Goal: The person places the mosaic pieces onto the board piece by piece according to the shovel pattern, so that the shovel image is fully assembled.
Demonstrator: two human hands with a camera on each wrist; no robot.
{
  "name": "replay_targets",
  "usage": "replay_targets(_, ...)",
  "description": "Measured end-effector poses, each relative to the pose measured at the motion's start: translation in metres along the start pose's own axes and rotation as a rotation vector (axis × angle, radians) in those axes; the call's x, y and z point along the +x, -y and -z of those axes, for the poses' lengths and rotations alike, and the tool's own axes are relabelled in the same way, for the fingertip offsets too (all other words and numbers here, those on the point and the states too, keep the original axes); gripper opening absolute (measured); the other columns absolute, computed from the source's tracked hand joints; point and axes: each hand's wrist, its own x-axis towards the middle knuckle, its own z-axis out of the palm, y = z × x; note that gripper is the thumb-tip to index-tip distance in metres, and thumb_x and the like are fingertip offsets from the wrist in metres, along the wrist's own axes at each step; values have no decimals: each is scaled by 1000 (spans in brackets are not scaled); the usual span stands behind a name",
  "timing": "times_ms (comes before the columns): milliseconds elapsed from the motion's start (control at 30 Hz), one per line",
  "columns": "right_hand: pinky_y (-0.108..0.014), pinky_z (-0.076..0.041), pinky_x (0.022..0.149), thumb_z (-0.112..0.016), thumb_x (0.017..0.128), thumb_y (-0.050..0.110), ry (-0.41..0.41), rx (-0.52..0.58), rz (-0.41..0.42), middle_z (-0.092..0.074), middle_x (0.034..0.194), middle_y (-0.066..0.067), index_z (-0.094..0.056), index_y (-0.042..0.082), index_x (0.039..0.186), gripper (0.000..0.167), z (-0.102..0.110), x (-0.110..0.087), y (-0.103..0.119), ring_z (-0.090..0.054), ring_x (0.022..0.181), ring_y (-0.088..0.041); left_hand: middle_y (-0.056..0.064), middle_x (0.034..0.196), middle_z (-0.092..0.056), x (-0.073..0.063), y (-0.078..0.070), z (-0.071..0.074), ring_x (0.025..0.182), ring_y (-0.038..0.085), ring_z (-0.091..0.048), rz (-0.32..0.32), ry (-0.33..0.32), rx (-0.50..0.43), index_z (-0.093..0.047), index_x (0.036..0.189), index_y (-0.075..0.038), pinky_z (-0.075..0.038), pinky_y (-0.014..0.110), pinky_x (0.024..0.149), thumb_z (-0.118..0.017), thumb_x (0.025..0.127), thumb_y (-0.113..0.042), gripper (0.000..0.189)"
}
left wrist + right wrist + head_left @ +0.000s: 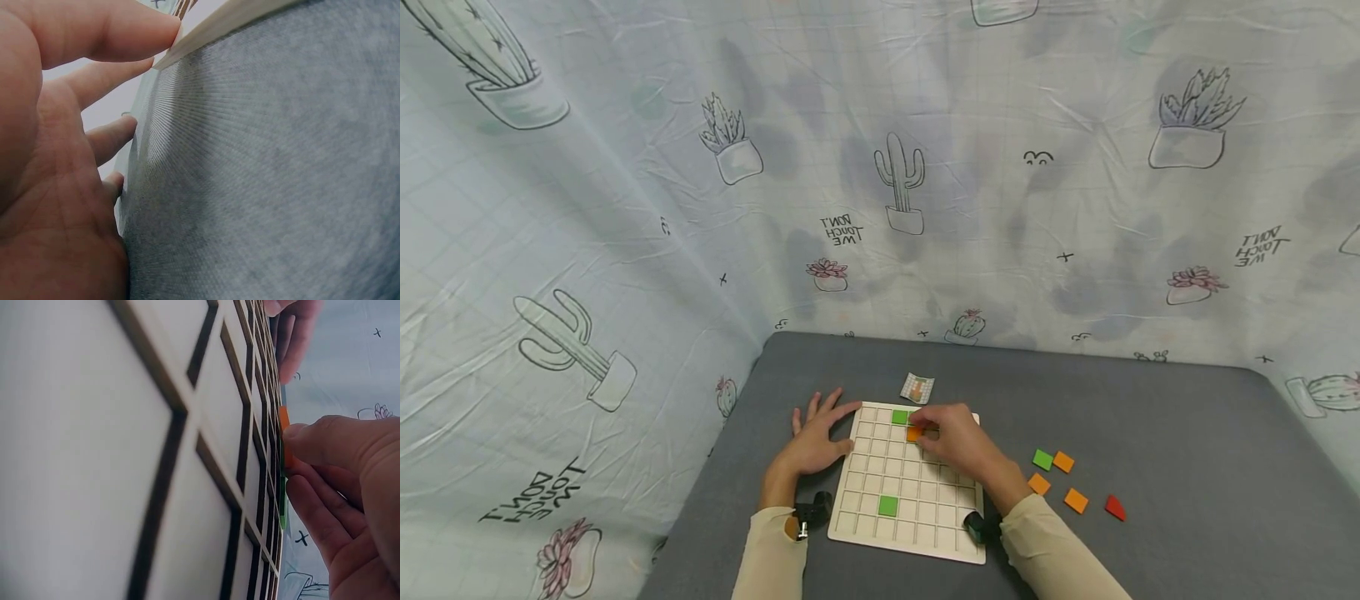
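A pale cloth (970, 187) printed with potted cacti and mirrored lettering rises behind and to the left of the board, the biggest thing in sight. In front of it spreads a dark grey surface (1037, 392), which carries the board. The board (910, 527) itself is pale wood, lying flat and divided into a grid of square cells.

A beige left sleeve (771, 554) reaches in beside the board's near left corner; a matching right sleeve (1060, 550) comes in at its near right. The left hand (812, 446) lies at the board's left edge with its fingers spread wide, thumb and index finger touching the rim and nothing in its grasp. The right hand (961, 437) hangs over the far part of the board, its thumb and fingers closed in a pinch on an orange tile (913, 433). From this low, edge-on wrist angle, whether that tile sits down in a cell is hard to tell.

A small printed card (917, 388) rests on the surface just beyond the board's far edge. One green tile (900, 417) lies in the board's farthest row, near the pinched piece, and another green square (888, 506) in its nearer part. To the board's right lie a loose green piece (1042, 459), three orange pieces (1076, 500) and, farthest from it, a red piece (1116, 507).
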Motion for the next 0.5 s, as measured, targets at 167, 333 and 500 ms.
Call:
replay_targets(167, -37, -67, 90, -84, 92, -3, -5, -34, 14, -82, 118, -13, -80, -1, 124, 33, 0, 0, 2, -81, 107, -28, 22, 180, -26, 0, 1, 1, 168, 54, -2, -8, 5, -6, -60, 158, -18, 12, 80, 125, -74, 93, -7, 67)
replay_targets(333, -38, -67, 91, -84, 92, -1, -1, -60, 12, -83, 118, -12, -80, 0, 125, 33, -1, 1, 3, -81, 108, -27, 22, 180, -26, 0, 1, 1, 168, 54, -1, -9, 10, -4, -60, 159, -18, 12, 80, 124, -73, 94, -7, 67)
replay_targets(500, -39, -67, 88, -84, 91, -3, -14, -89, 33, -83, 115, -12, -80, 0, 123, 32, -2, 2, 4, -82, 105, -27, 22, 180, -26, 0, 1, 1, 168, 54, -1, -6, 9, 0, -60, 159, -18, 12, 80, 125, -74, 95, -8, 67)
